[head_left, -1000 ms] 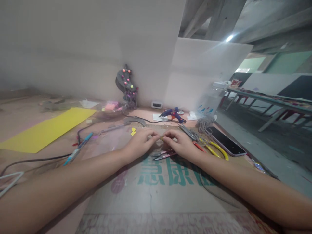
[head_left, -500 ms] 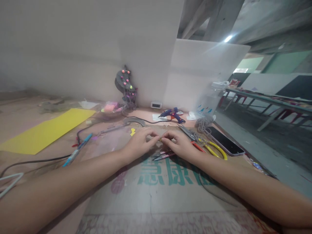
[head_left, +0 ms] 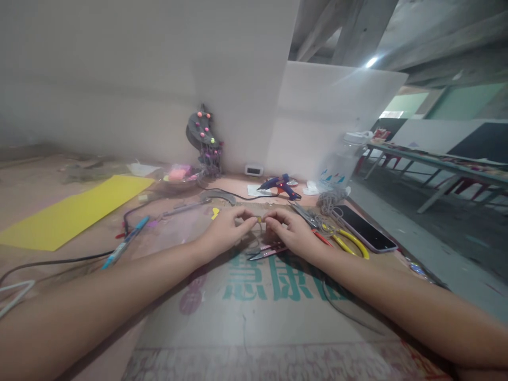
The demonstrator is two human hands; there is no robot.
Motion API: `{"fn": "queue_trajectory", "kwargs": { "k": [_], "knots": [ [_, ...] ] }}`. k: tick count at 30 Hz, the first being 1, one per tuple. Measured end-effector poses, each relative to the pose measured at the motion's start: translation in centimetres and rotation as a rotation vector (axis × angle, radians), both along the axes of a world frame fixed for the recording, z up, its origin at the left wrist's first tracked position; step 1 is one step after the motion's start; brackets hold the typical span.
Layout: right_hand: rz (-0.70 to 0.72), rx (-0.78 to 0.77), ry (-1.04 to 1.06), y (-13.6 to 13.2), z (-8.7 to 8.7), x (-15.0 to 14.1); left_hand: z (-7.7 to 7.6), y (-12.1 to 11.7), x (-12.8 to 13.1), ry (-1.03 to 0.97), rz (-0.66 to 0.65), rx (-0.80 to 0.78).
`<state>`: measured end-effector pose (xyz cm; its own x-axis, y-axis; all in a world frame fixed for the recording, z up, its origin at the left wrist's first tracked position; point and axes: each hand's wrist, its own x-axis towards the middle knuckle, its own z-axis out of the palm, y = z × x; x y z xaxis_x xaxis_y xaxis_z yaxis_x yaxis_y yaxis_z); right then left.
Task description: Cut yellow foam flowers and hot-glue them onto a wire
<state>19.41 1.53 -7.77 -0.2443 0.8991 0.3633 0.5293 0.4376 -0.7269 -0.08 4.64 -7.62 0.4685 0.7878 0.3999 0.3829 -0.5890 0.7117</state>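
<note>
Over the printed board (head_left: 238, 328), my left hand (head_left: 228, 231) and my right hand (head_left: 291, 231) meet tip to tip, each closed in a pinch. Between their fingertips is a small yellow piece (head_left: 259, 219), too tiny to make out its kind. Something thin like a cord seems to hang below it, but it is blurred. Thread snips (head_left: 268, 251) lie just beneath my right hand, partly covered by it. Small yellow scraps (head_left: 215, 212) rest beyond my left hand.
At right lie scissors (head_left: 304, 213), yellow-handled pliers (head_left: 351, 244), grey cord (head_left: 332, 201) and a phone (head_left: 365, 227). Behind are a glue gun (head_left: 281, 185), a small display (head_left: 254, 169) and a moon-shaped ornament (head_left: 202, 135). Yellow sheet (head_left: 79, 214) and blue pen (head_left: 127, 241) lie left.
My fingertips have drawn slightly apart, so more of the small yellow piece shows between them. Both hands stay in the same place; the view has shifted very little.
</note>
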Motion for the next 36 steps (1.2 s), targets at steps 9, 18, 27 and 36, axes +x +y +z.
{"fn": "queue_trajectory", "kwargs": {
  "k": [9, 18, 27, 36],
  "knots": [
    [-0.105, 0.178, -0.094, 1.5, -0.8, 0.8, 0.3, -0.3, 0.1, -0.055, 0.044, -0.063],
    [-0.038, 0.086, -0.198, 1.3, -0.7, 0.6, -0.2, 0.0, 0.0, -0.004, 0.034, -0.035],
    [-0.013, 0.169, -0.187, 0.8, -0.2, 0.3, -0.3, -0.2, 0.1, 0.071, -0.008, -0.017],
    [0.025, 0.195, -0.155, 0.4, 0.1, 0.3, -0.3, -0.2, 0.1, 0.077, -0.010, -0.002]
  ]
}}
